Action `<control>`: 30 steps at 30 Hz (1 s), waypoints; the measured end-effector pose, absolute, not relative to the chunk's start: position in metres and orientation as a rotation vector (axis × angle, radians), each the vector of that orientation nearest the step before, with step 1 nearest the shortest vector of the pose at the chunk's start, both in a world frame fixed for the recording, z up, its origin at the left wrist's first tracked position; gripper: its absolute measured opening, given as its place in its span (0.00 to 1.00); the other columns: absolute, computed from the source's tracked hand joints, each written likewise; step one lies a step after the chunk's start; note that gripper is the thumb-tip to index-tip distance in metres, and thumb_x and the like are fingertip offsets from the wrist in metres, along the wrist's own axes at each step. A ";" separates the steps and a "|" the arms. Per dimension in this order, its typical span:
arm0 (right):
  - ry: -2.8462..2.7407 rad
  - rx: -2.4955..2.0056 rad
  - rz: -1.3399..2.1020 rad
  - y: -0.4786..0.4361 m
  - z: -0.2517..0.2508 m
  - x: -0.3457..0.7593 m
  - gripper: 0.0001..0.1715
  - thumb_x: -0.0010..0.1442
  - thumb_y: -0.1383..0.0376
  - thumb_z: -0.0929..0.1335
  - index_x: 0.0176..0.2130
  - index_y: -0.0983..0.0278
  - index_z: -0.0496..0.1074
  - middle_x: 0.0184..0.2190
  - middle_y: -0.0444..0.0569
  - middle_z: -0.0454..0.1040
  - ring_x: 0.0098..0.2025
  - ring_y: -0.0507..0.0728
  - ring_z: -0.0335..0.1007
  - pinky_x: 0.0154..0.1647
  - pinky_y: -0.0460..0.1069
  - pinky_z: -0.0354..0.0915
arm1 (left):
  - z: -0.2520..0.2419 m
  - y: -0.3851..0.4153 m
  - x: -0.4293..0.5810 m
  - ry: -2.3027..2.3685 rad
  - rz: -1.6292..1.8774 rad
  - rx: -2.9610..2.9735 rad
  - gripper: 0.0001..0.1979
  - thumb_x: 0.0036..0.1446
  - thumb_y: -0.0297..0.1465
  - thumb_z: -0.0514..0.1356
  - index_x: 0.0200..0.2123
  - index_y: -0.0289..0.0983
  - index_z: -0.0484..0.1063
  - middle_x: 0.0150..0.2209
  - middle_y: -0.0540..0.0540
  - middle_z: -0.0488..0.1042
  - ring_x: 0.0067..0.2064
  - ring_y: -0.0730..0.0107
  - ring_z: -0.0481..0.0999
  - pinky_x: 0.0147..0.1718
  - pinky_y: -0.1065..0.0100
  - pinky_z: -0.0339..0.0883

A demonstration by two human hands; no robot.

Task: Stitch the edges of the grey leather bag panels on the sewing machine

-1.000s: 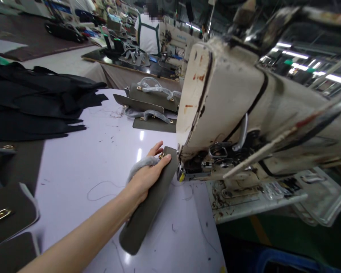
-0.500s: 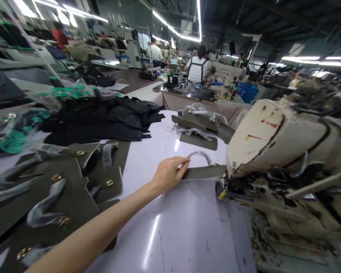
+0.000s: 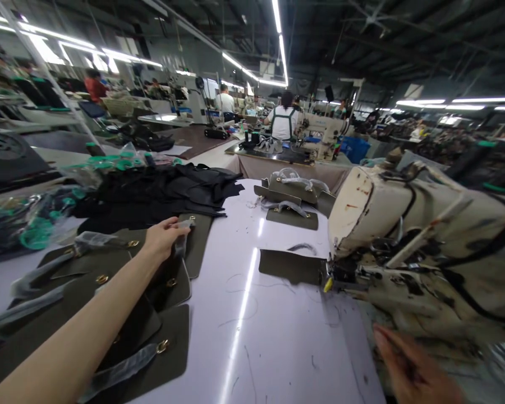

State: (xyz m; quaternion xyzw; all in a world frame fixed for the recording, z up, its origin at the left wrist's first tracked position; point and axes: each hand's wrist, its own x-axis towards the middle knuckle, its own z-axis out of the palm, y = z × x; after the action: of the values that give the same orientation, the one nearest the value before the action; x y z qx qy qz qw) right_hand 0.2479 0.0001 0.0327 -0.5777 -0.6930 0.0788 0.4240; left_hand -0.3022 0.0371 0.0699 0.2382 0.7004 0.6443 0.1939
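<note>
My left hand [image 3: 163, 238] reaches out to the left over a spread of olive leather panels [image 3: 122, 292] with gold rings and plastic-wrapped handles. Its fingers close round one wrapped handle [image 3: 180, 242] on the top panel. A single olive panel [image 3: 292, 265] lies flat on the white table [image 3: 252, 336], its right end under the head of the cream sewing machine [image 3: 421, 235]. My right hand [image 3: 412, 373] shows blurred at the bottom right, below the machine, touching nothing that I can make out.
Black fabric pieces [image 3: 160, 191] are piled at the back left, with green-capped items [image 3: 37, 230] beside them. More olive panels [image 3: 292, 193] are stacked at the table's far end. A person in a white top [image 3: 284, 120] sits at another machine beyond.
My left hand let go of the panel at the machine and swung left to the pile of panels. The view rose and turned left. My right hand came into view.
</note>
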 end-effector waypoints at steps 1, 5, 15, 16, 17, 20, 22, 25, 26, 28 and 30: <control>-1.790 -1.372 0.278 -0.001 0.028 0.236 0.17 0.61 0.47 0.72 0.38 0.55 0.84 0.39 0.50 0.83 0.37 0.63 0.82 0.30 0.50 0.78 | 0.076 0.040 -0.294 1.859 1.860 0.682 0.13 0.57 0.23 0.67 0.46 0.32 0.75 0.38 0.51 0.77 0.37 0.73 0.77 0.41 0.68 0.76; -1.815 -1.238 0.699 -0.010 0.040 0.166 0.14 0.67 0.57 0.68 0.48 0.56 0.82 0.47 0.50 0.81 0.47 0.61 0.80 0.43 0.49 0.78 | 0.103 0.041 -0.248 1.467 1.987 0.747 0.23 0.53 0.17 0.67 0.52 0.36 0.75 0.42 0.52 0.79 0.46 0.77 0.79 0.54 0.76 0.72; -1.176 -0.856 1.587 0.009 0.075 0.076 0.22 0.58 0.59 0.76 0.52 0.63 0.79 0.47 0.52 0.81 0.50 0.62 0.78 0.56 0.55 0.72 | 0.120 -0.010 -0.091 1.081 1.630 0.516 0.30 0.48 0.23 0.72 0.55 0.42 0.77 0.52 0.46 0.78 0.40 0.74 0.80 0.41 0.78 0.77; -1.067 -0.826 1.665 0.009 0.071 0.076 0.21 0.57 0.59 0.77 0.49 0.64 0.80 0.45 0.52 0.82 0.48 0.62 0.79 0.55 0.56 0.72 | 0.117 -0.012 -0.087 1.062 1.596 0.533 0.28 0.50 0.26 0.72 0.56 0.42 0.77 0.52 0.46 0.78 0.41 0.73 0.80 0.41 0.77 0.78; -0.969 -0.816 1.724 0.009 0.067 0.078 0.20 0.55 0.60 0.78 0.46 0.64 0.80 0.44 0.52 0.82 0.46 0.62 0.79 0.54 0.56 0.73 | 0.113 -0.012 -0.085 1.050 1.590 0.562 0.26 0.52 0.29 0.71 0.56 0.42 0.76 0.51 0.45 0.78 0.43 0.71 0.80 0.41 0.75 0.78; -0.789 -0.806 1.835 0.009 0.058 0.087 0.22 0.49 0.61 0.80 0.43 0.65 0.80 0.42 0.52 0.82 0.42 0.61 0.79 0.49 0.55 0.74 | 0.094 -0.006 -0.089 1.194 1.731 0.667 0.24 0.55 0.35 0.70 0.55 0.41 0.76 0.49 0.44 0.78 0.52 0.67 0.76 0.45 0.76 0.75; -0.726 -0.808 1.877 0.012 0.055 0.093 0.22 0.48 0.62 0.81 0.42 0.66 0.80 0.39 0.51 0.82 0.38 0.59 0.79 0.45 0.54 0.74 | 0.082 -0.004 -0.092 1.338 1.680 0.656 0.26 0.53 0.36 0.71 0.56 0.44 0.75 0.51 0.47 0.78 0.54 0.68 0.76 0.44 0.79 0.73; -0.682 -0.807 1.884 0.019 0.054 0.095 0.20 0.47 0.63 0.81 0.40 0.66 0.79 0.36 0.50 0.81 0.34 0.56 0.77 0.41 0.51 0.73 | 0.073 -0.005 -0.085 1.262 1.265 0.480 0.27 0.52 0.37 0.71 0.56 0.42 0.75 0.48 0.43 0.81 0.44 0.62 0.82 0.36 0.71 0.78; -0.679 -0.813 1.872 0.021 0.054 0.095 0.20 0.47 0.63 0.81 0.39 0.66 0.79 0.35 0.49 0.80 0.34 0.56 0.76 0.41 0.51 0.73 | 0.072 -0.006 -0.080 1.213 1.170 0.424 0.27 0.52 0.36 0.71 0.55 0.39 0.75 0.44 0.41 0.82 0.39 0.59 0.83 0.33 0.67 0.79; -0.699 -0.850 1.831 0.025 0.056 0.095 0.19 0.48 0.63 0.81 0.39 0.65 0.78 0.35 0.49 0.80 0.35 0.57 0.76 0.42 0.51 0.72 | 0.071 -0.006 -0.070 1.184 1.108 0.352 0.25 0.49 0.33 0.72 0.52 0.36 0.75 0.36 0.40 0.83 0.30 0.57 0.83 0.29 0.62 0.79; -0.733 -0.892 1.786 0.028 0.060 0.097 0.18 0.49 0.62 0.80 0.39 0.64 0.78 0.37 0.49 0.80 0.37 0.58 0.76 0.42 0.52 0.72 | 0.070 -0.003 -0.062 1.181 1.107 0.327 0.24 0.46 0.29 0.73 0.49 0.36 0.76 0.32 0.42 0.83 0.27 0.58 0.82 0.27 0.62 0.79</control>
State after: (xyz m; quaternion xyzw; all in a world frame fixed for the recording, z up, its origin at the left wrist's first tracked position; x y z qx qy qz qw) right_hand 0.0972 0.0283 0.0597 -0.3665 -0.3012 0.7341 0.4858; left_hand -0.0615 -0.0030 0.0702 0.1456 0.5256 0.4926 0.6781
